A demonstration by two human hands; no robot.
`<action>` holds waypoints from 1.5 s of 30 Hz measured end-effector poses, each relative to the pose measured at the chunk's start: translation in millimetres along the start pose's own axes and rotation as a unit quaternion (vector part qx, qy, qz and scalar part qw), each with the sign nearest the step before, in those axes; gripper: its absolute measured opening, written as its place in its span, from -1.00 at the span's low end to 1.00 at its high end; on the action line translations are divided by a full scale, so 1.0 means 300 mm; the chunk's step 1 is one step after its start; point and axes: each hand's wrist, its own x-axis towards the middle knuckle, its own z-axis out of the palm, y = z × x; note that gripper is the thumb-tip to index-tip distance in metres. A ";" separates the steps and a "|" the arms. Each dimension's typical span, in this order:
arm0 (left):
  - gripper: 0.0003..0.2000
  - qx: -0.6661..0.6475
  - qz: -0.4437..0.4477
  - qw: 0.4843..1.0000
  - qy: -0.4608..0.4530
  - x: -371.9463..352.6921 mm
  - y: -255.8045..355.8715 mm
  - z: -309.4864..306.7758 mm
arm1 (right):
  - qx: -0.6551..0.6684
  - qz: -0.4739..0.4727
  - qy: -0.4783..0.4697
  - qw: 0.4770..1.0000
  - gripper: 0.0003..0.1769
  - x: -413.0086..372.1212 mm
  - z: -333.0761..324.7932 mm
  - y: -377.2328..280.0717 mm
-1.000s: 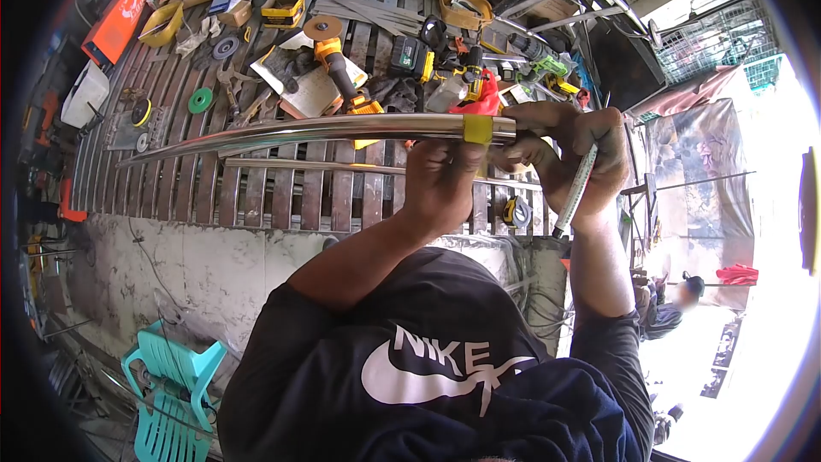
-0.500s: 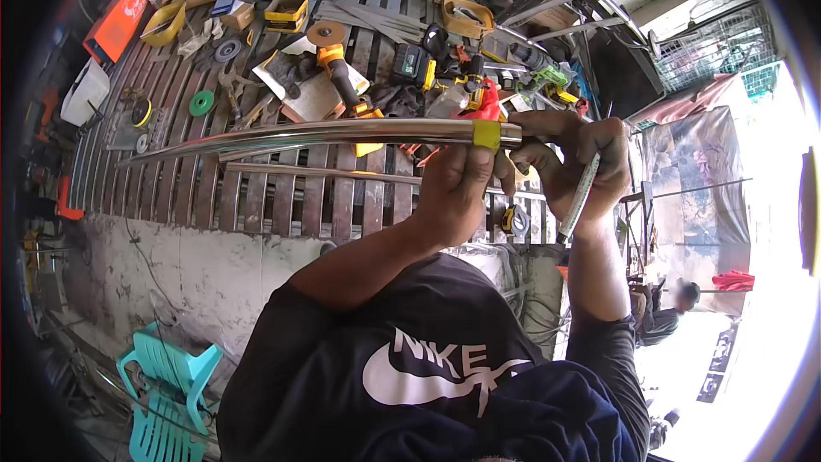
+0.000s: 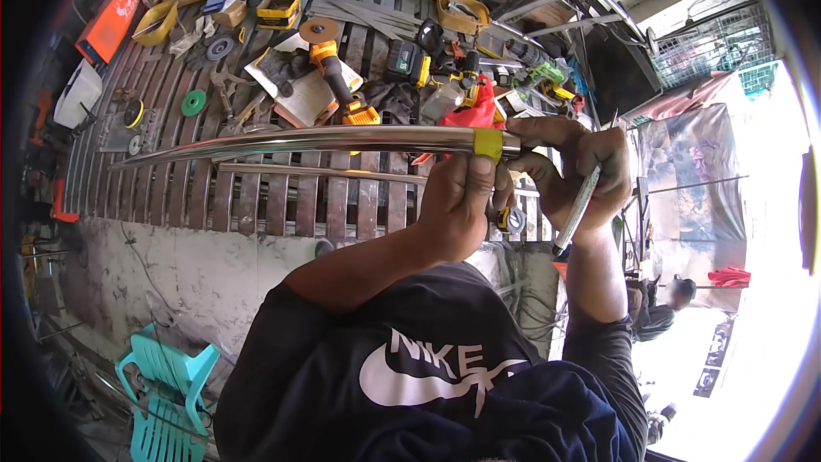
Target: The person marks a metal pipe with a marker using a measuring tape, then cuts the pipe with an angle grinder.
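A long shiny metal tube [image 3: 342, 139] lies across the view above the slatted bench, with a band of yellow tape [image 3: 488, 145] around it near its right end. My left hand [image 3: 459, 197] is wrapped round the tube from below, its thumb beside the tape. At the tube's right end, my right hand [image 3: 590, 167] touches the tip with its fingers and also holds a white marker [image 3: 577, 210], slanted down. Beneath the tube, a second, thinner metal tube [image 3: 325, 172] rests on the bench.
The slatted bench [image 3: 205, 205] carries an angle grinder [image 3: 333, 77], a green disc [image 3: 193, 103], a drill [image 3: 534, 64], a yellow tray [image 3: 155, 24] and a tape measure [image 3: 511, 221]. A turquoise chair [image 3: 167, 368] stands lower left. A person [image 3: 663, 312] is at the right.
The view has shifted slightly, and the near tube sits a little lower in it. Both hands keep their hold, with the right fingers slightly moved at the tube's end.
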 end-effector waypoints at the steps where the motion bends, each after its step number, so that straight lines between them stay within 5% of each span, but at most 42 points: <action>1: -0.57 -0.003 0.004 1.000 -0.007 -0.002 -0.010 -0.005 | -0.008 -0.009 -0.001 1.000 -0.39 0.001 0.000 -0.002; 39: -0.58 -0.004 -0.013 0.999 0.038 -0.036 0.030 0.043 | -0.020 -0.033 -0.022 0.999 -0.43 -0.021 -0.011 -0.026; 43: -0.58 -0.031 -0.027 0.999 0.033 -0.030 0.026 0.037 | -0.005 0.009 -0.003 1.000 -0.20 -0.016 -0.060 -0.055; 45: -0.59 -0.069 -0.026 0.997 0.030 -0.026 0.017 0.036 | 0.030 0.106 0.043 0.993 -0.30 -0.018 -0.066 -0.120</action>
